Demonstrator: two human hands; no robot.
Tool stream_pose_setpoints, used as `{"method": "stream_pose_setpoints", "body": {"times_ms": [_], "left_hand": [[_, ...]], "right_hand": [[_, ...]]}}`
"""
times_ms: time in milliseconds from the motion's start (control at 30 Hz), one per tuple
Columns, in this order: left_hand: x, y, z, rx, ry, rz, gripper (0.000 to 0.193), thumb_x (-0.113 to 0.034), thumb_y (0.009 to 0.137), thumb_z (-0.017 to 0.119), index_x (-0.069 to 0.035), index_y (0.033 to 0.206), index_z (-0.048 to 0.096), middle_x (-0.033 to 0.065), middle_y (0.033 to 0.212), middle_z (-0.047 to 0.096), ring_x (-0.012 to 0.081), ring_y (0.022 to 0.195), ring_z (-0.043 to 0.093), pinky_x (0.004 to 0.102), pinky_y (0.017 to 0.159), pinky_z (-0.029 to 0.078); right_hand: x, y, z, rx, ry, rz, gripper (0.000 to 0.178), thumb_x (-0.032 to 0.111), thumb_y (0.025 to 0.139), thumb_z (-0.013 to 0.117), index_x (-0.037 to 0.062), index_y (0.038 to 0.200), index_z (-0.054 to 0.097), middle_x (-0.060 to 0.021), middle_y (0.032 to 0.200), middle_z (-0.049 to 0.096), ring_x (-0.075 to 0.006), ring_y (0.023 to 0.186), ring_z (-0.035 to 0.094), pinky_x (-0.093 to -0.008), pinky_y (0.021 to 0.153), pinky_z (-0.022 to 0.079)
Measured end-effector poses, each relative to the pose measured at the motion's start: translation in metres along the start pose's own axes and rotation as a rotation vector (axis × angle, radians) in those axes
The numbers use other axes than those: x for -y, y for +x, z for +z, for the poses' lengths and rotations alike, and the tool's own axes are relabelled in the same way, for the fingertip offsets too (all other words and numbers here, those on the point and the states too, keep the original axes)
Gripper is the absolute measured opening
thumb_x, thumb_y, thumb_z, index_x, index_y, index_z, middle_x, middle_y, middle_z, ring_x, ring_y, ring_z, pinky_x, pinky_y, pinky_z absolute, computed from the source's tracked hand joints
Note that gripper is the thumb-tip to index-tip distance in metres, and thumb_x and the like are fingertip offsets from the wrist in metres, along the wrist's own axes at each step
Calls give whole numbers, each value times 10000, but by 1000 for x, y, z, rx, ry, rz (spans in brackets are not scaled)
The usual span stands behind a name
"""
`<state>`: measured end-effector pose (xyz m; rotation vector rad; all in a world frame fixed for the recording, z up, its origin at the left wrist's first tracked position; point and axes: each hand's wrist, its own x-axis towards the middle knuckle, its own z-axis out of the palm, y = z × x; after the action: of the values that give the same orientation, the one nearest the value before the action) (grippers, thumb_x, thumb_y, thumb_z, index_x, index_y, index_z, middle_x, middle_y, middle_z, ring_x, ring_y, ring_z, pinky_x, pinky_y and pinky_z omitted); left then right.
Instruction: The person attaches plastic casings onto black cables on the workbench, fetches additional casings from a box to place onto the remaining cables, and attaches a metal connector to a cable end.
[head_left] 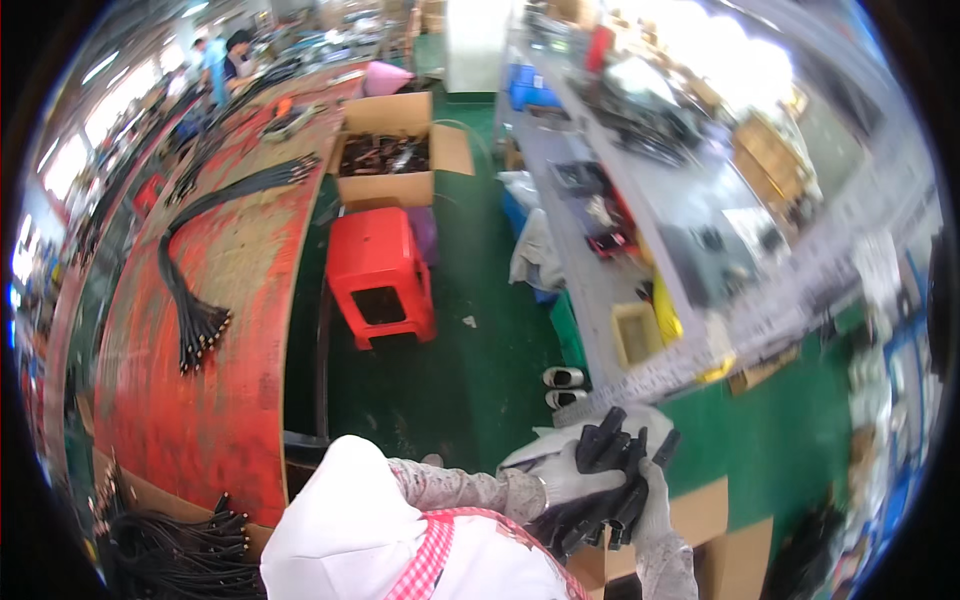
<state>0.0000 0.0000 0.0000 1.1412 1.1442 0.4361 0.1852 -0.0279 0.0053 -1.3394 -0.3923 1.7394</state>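
At the lower right, a loose bundle of short black tubes (604, 452) is gripped between my two gloved hands, with the ends pointing different ways. My left hand (575, 480), in a white glove, presses on the bundle from the left, its fingers curled against the tubes. From the right, my right hand (655, 497), also gloved, closes around the same pieces. Just beneath is an opened cardboard box (740, 560) with its flaps spread; its inside is mostly hidden by my hands and the tubes. Pale cloth or sheeting (540, 446) lies behind my left hand.
A worn red table (230, 400) on the left carries a bundle of black cables (172, 265). A red plastic stool (375, 250) and a filled carton (385, 190) stand beside it. Shelving (570, 250) lines the right, with shoes (563, 377) at its foot. People work far left.
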Motion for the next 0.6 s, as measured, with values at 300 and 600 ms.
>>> {"method": "stream_pose_setpoints", "body": {"times_ms": [300, 600], "left_hand": [[51, -38, -231, -530, -301, -148, 1137, -663, 622, 731, 76, 1381, 319, 234, 1253, 537, 286, 1144, 563, 336, 999, 418], [79, -7, -374, -928, -623, -53, 972, -505, 702, 772, 87, 1341, 338, 180, 1174, 575, 233, 1036, 603, 334, 918, 476]], "right_hand": [[-21, 132, 265, 289, -336, 242, 378, 392, 869, 597, 87, 1091, 619, -71, 960, 670, -181, 806, 658, -310, 716, 555], [-27, 253, 445, 422, -670, 363, 439, 406, 805, 697, 46, 1050, 644, -70, 862, 673, -170, 698, 648, -307, 653, 533]]}}
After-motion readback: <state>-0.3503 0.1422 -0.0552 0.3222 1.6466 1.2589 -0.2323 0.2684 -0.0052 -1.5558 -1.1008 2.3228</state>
